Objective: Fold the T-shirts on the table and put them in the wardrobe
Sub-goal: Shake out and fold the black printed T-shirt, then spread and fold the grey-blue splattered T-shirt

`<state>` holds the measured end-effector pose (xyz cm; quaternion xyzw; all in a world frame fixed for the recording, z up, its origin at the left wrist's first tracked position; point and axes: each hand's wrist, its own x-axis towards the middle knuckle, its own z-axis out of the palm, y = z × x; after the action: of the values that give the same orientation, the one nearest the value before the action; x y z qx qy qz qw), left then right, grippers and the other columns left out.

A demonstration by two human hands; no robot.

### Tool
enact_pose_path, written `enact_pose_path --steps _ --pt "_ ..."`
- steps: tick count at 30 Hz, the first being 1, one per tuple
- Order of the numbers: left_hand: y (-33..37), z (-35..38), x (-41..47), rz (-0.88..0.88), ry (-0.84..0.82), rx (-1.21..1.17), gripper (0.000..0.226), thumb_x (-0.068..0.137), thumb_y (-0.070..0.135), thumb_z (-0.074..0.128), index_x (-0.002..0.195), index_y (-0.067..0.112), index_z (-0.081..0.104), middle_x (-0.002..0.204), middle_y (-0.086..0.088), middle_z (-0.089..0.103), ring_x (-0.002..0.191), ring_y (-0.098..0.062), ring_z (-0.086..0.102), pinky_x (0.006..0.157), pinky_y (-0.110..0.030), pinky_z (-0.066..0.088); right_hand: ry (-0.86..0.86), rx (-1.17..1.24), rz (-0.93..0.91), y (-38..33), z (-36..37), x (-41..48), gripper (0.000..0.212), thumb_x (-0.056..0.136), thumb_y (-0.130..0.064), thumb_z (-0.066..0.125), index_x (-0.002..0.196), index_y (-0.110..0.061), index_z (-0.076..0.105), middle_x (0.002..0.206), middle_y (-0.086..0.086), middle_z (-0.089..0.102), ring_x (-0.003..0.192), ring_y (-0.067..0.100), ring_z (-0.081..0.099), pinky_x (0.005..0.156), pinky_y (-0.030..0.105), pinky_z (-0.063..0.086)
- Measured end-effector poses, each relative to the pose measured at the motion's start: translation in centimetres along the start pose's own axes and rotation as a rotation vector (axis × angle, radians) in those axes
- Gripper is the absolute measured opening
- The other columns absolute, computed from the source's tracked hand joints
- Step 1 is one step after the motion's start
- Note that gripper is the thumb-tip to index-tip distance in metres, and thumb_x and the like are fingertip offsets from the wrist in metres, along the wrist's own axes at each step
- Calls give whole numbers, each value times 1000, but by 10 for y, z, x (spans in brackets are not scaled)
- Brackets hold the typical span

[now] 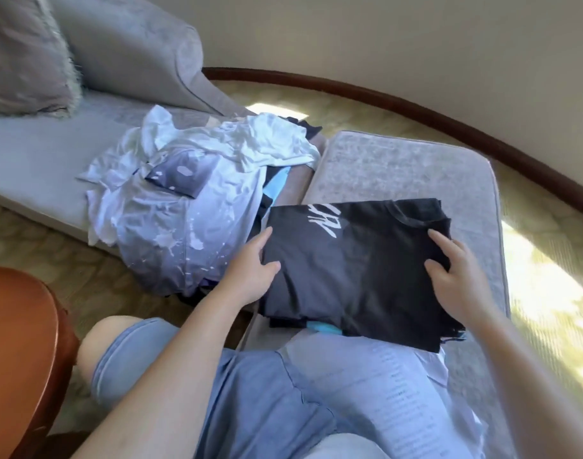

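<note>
A folded black T-shirt (356, 260) with white lettering lies on top of a small stack on the grey cushioned seat (416, 173) in front of me. A light blue garment edge (326, 327) shows under the stack. My left hand (253, 263) touches the shirt's left edge with relaxed fingers. My right hand (455, 270) rests on its right side, fingers bent over the fabric. To the left sits a loose pile of T-shirts (190, 193), white and pale blue with white splatter print.
A grey sofa (124, 51) with a fringed cushion (21, 54) stands at the back left. A reddish wooden piece (18, 342) is at the lower left. Patterned carpet (548, 276) with sunlit patches surrounds the seat. My knees in light denim fill the foreground.
</note>
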<state>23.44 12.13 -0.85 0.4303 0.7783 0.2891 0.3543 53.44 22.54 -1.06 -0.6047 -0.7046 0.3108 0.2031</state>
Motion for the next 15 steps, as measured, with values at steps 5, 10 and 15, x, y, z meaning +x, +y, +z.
enact_pose_path --steps 5,10,15 --pt "-25 0 -4 -84 15 202 61 93 22 61 149 18 37 154 -3 34 135 -21 43 113 -36 34 -154 -282 168 29 22 10 55 94 -26 59 146 -17 42 158 15 18 144 36 19 117 46 24" --pt "-36 -43 -12 -130 230 324 48 95 28 57 140 16 49 145 -5 47 129 -26 47 105 -38 40 -293 -226 -170 -57 87 30 44 94 -26 59 136 -18 55 148 6 39 135 26 38 109 37 34" --pt "-65 -101 -24 -235 450 346 44 95 33 56 136 18 53 136 -5 54 124 -28 48 98 -37 42 -494 -255 -442 -167 164 57 43 96 -24 55 138 -16 51 142 5 45 126 25 49 94 24 34"
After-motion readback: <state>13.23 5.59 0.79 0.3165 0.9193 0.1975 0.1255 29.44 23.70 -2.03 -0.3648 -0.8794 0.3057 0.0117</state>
